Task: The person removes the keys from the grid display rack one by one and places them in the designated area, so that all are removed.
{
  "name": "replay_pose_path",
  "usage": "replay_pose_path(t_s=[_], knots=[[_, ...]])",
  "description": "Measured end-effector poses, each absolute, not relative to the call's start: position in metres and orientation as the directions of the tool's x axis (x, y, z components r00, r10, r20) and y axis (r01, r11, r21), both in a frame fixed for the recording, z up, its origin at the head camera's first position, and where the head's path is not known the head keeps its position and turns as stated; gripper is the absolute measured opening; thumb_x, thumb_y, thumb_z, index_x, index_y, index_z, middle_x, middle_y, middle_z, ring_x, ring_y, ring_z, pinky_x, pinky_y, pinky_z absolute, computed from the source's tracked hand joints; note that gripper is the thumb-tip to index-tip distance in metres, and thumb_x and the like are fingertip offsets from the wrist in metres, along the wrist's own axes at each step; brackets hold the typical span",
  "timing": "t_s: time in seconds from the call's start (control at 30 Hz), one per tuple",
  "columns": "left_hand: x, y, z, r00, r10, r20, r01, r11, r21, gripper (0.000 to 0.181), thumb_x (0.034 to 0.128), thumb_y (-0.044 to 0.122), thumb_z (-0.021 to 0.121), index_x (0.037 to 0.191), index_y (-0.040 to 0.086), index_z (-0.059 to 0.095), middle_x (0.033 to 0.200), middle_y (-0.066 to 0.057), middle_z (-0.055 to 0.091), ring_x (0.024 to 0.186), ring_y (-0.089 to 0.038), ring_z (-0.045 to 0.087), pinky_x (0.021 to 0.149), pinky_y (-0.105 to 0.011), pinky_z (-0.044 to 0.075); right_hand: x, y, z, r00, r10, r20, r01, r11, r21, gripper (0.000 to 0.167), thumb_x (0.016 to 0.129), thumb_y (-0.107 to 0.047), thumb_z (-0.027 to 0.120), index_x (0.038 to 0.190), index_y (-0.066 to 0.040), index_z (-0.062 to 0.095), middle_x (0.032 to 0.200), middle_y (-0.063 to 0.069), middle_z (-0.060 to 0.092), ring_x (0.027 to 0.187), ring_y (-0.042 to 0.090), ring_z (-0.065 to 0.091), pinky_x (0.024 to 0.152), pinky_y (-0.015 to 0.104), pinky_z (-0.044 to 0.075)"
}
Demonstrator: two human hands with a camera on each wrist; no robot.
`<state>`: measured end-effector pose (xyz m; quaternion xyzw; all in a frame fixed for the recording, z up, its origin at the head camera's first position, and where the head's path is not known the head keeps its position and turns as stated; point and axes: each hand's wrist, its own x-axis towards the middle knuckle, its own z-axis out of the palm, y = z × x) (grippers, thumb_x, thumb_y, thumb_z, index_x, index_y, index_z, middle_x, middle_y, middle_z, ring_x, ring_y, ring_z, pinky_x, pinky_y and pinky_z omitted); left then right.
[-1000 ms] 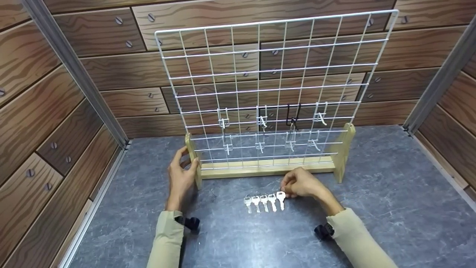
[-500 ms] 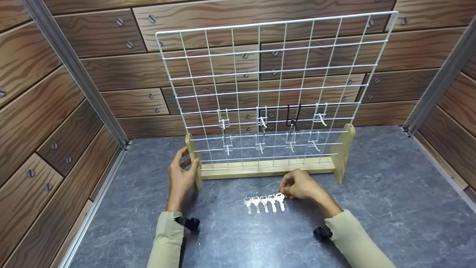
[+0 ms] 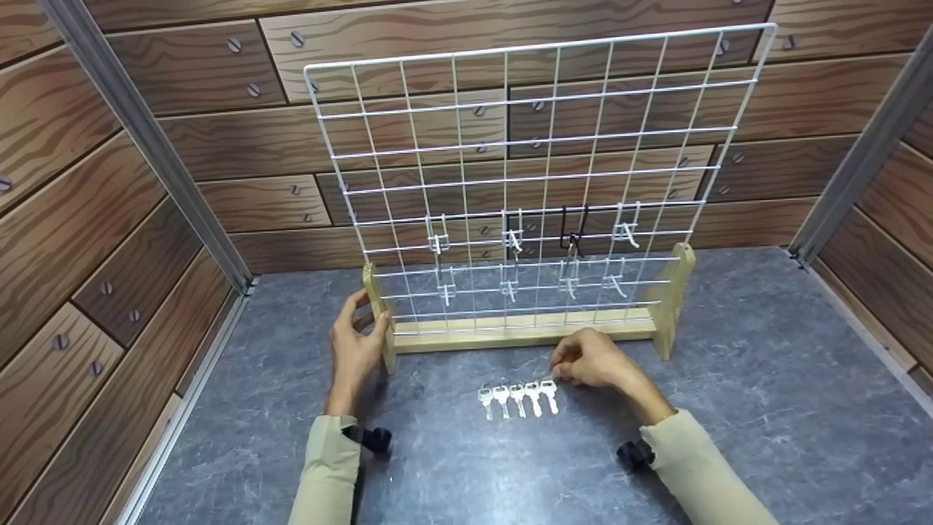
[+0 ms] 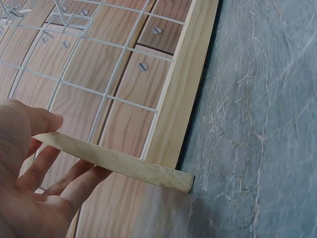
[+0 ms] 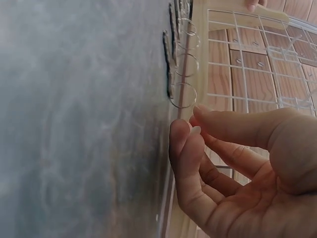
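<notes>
My left hand (image 3: 356,343) grips the left end piece (image 4: 124,166) of a wooden stand, thumb on one side and fingers on the other. The stand holds up a white wire grid (image 3: 506,49). Several silver keys lie in a row on the table before it, each with a thin ring. Beside the rightmost key (image 3: 549,397) is my right hand (image 3: 598,359). In the right wrist view, its thumb and fingertips are bent loosely just by that key's wire ring (image 5: 195,94), whose loop shows whole. Nothing is visible between the fingertips.
White hooks (image 3: 625,232) hang on the grid in two rows. One black hook (image 3: 563,232) is in the upper row, and small metal pieces seem to hang from some hooks. Wood-patterned walls (image 3: 211,146) enclose the grey marbled table (image 3: 466,467).
The rightmost key has come down slightly into line with the others. My right fingers have come off it, a little to the right. My left hand keeps its hold on the stand.
</notes>
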<state>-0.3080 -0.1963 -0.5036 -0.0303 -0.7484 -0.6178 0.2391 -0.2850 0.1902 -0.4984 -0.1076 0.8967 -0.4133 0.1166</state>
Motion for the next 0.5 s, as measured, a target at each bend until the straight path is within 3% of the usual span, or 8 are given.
replay_pose_path(t_s=[0.2, 0.5], knots=[[-0.308, -0.196, -0.504, -0.873, -0.246, 0.421, 0.365, 0.242, 0.899, 0.048, 0.0929, -0.007, 0.074, 0.139, -0.001, 0.064, 0.132, -0.026, 0.068, 0.111, -0.045, 0.074, 0.094, -0.053, 0.064, -0.284, 0.194, -0.487, -0.948, -0.298, -0.11, -0.112, 0.637, -0.763, 0.007, 0.091, 0.001, 0.077, 0.097, -0.001, 0.079, 0.087, 0.009, 0.078, 0.07, 0.022, 0.072, 0.062, 0.033, 0.064], [-0.308, -0.197, -0.505, -0.867, -0.234, 0.44, 0.378, 0.267, 0.887, 0.048, 0.0937, -0.007, 0.074, 0.14, -0.001, 0.063, 0.133, -0.026, 0.067, 0.111, -0.047, 0.074, 0.089, -0.048, 0.066, -0.277, 0.197, -0.466, -0.942, -0.334, 0.024, -0.24, 0.626, -0.742, 0.009, 0.09, -0.003, 0.079, 0.099, -0.002, 0.08, 0.089, 0.008, 0.078, 0.074, 0.013, 0.066, 0.066, 0.028, 0.059]])
